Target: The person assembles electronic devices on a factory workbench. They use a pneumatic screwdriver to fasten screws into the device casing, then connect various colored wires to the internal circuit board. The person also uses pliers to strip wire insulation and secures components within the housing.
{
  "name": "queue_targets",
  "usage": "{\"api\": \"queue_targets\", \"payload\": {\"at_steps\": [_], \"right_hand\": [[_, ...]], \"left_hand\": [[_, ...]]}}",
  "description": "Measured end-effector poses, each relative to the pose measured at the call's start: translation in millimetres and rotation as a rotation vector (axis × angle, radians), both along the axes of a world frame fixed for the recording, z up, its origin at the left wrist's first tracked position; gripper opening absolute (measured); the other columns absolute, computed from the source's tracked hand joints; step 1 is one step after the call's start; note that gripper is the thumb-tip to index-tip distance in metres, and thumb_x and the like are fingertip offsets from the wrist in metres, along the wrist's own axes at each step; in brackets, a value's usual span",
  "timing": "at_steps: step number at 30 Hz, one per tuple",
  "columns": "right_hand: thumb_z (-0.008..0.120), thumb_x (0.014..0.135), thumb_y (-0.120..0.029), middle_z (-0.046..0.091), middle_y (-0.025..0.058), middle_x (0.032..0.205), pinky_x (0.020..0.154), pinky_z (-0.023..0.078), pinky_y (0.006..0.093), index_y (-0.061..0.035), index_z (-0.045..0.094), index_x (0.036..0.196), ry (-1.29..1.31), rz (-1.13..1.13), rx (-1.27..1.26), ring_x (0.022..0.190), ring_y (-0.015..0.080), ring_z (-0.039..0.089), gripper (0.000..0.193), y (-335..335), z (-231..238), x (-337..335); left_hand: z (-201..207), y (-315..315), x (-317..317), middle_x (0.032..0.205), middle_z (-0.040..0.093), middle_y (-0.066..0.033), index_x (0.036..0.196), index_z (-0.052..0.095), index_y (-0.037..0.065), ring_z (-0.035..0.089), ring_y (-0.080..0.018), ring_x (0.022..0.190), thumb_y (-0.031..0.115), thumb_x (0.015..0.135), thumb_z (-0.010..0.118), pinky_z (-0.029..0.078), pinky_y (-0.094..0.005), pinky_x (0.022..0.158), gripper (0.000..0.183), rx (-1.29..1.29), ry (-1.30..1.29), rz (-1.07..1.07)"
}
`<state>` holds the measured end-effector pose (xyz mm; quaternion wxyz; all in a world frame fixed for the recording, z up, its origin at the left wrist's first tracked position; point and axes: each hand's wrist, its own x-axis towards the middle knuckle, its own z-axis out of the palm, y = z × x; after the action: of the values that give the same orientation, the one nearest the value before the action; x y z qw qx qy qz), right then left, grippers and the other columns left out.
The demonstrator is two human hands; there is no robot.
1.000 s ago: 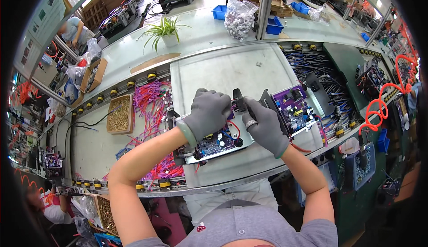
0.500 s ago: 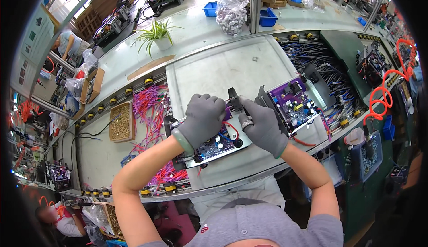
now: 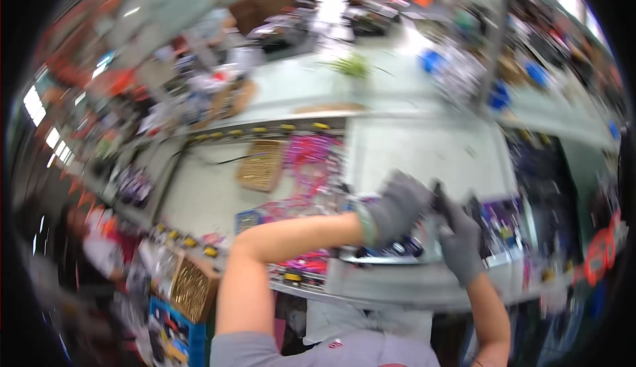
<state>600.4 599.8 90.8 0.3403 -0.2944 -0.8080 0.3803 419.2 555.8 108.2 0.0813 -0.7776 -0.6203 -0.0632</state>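
Motion smears the whole picture. Over an open electronic unit (image 3: 391, 259) with a dark circuit board and pale metal edge, my left hand (image 3: 402, 209) is closed in a grey glove, fingers curled; what they grip is hidden. Just right of it, my gloved right hand (image 3: 460, 240) is closed with thumb and forefinger at a small upright black part (image 3: 438, 199). Blur hides the exact contact. A second unit (image 3: 500, 220) with a purple circuit board stands right beside my right hand.
Both units rest on a pale work board (image 3: 424, 152). Pink and red cables (image 3: 308, 158) lie to the left, beside a box of brass-coloured small parts (image 3: 260, 168). Dark cables (image 3: 540, 168) fill the right side. A potted plant (image 3: 351, 67) and a bag of pale pieces (image 3: 458, 72) stand behind.
The view has swung left, so the bench and both hands appear further right and blurred. My hands remain over the near unit, with the black part still between them.
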Motion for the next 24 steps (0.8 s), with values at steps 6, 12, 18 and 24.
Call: {"api": "queue_targets", "payload": {"at_steps": [6,12,18,24], "right_hand": [[0.049,0.089,-0.001,0.069,0.0195,0.098,0.08,0.051,0.031,0.0028,0.058,0.126,0.052,-0.018,-0.023,0.088,0.0212,0.067,0.039,2,-7,8],[0.047,0.087,-0.001,0.067,0.0123,0.088,0.072,0.048,0.0288,0.0055,0.06,0.121,-0.107,0.011,-0.127,0.078,0.0132,0.058,0.037,2,5,6],[0.048,0.089,-0.002,0.064,0.0146,0.08,0.068,0.047,0.032,0.0058,0.061,0.111,-0.005,-0.031,-0.089,0.073,0.0174,0.061,0.027,2,-2,5],[0.046,0.096,-0.004,0.063,0.0146,0.081,0.066,0.047,0.0326,0.0061,0.061,0.111,-0.035,-0.006,0.029,0.071,0.0194,0.061,0.023,0,-8,1]], "left_hand": [[-3,19,-6,0.081,0.069,-0.0192,0.088,0.067,0.005,0.069,-0.0349,0.082,0.026,0.081,0.061,0.05,-0.0461,0.076,0.022,-0.317,-0.367,0.108],[-11,25,-27,0.09,0.071,-0.0158,0.095,0.071,0.007,0.068,-0.0337,0.085,0.028,0.08,0.058,0.052,-0.0436,0.079,0.029,-0.482,-0.685,0.111],[-11,22,-4,0.082,0.069,-0.0168,0.09,0.067,0.006,0.067,-0.038,0.084,0.022,0.082,0.06,0.052,-0.0466,0.077,0.019,-0.315,-0.581,0.094],[-5,34,-9,0.078,0.069,-0.0154,0.089,0.067,0.007,0.067,-0.0377,0.076,0.024,0.08,0.063,0.051,-0.0452,0.078,0.02,-0.345,-0.412,0.001]]}}
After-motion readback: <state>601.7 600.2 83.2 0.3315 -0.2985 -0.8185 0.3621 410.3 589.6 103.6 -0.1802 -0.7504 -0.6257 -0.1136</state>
